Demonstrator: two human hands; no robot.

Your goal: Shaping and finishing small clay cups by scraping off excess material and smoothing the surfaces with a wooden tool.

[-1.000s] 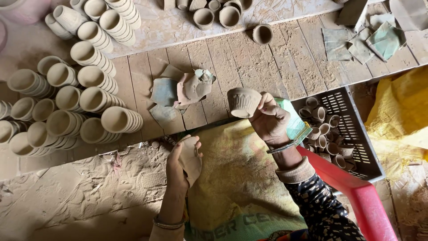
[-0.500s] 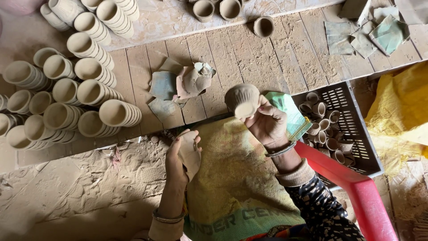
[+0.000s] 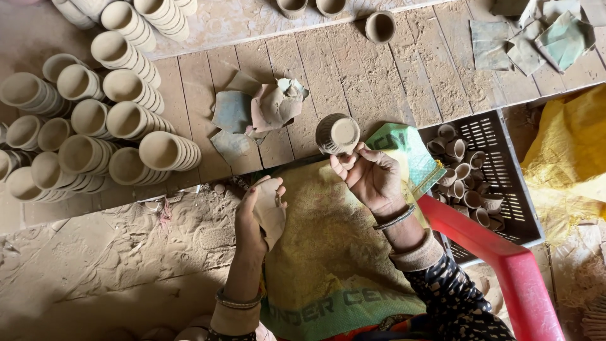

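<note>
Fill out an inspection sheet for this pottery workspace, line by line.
Surface: wooden plank platform, dusty; sandy ground below it.
Job's things: clay cup held base-up; worn abrasive scrap.
Clutter: nested stacks of clay cups at left; torn abrasive scraps; more scraps at top right.
Grippers: right hand holds the cup by its rim; left hand grips the scrap.
Cables: nothing seen.
Surroundings: dark plastic crate of small cups; red chair arm; sack cloth on lap; yellow sheet.
</note>
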